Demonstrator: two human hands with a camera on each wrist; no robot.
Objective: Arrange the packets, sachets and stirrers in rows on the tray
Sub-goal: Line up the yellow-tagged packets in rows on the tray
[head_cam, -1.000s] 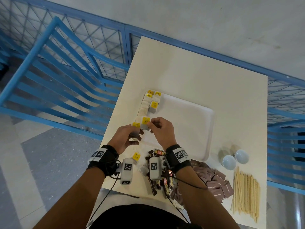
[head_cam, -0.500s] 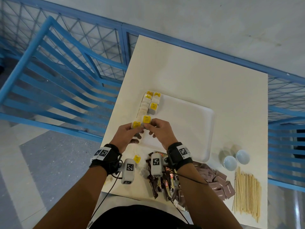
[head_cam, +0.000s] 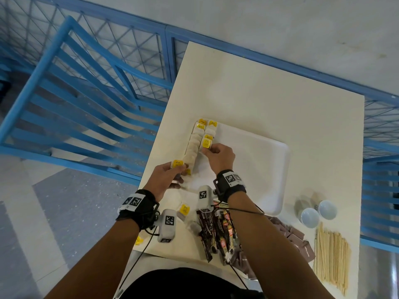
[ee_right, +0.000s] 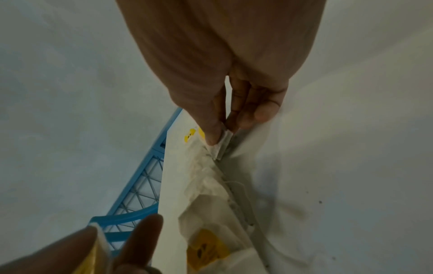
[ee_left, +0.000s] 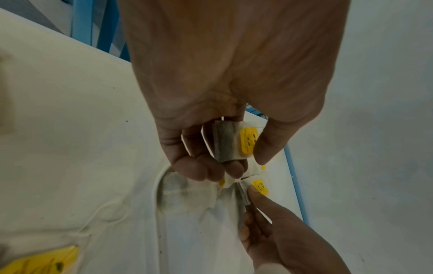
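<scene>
Two rows of yellow-tagged tea bags (head_cam: 195, 145) run along the left edge of the white tray (head_cam: 254, 169), laid overlapping so each tag shows and the rows stay tight against the rim. The longer row hugs the tray's left wall; the shorter one, just inside it, begins at the tray's far left corner.

The right hand (head_cam: 220, 157) hovers over the tray's left part and pinches a tea bag (head_cam: 206, 143) between thumb and fingertips, lowering it onto the near end of the shorter row; I judge it is being set edge-on so it can lie over the bag beyond it. The right wrist view shows the thumb (ee_right: 212, 128) pressed to the paper edge.

The left hand (head_cam: 167, 180) sits at the tray's near left corner, thumb and curled fingers holding a spare bag (ee_left: 234, 142), probably kept ready as the next one to place.

Off the tray, toward the person, lie one loose tea bag (head_cam: 184, 209), a heap of dark sachets (head_cam: 218, 229) and brown packets (head_cam: 295, 236). The wooden stirrers (head_cam: 331, 253) lie well to the tray's near right, past two small white cups (head_cam: 318, 213). Most of the tray floor is bare, so the task looks early.
</scene>
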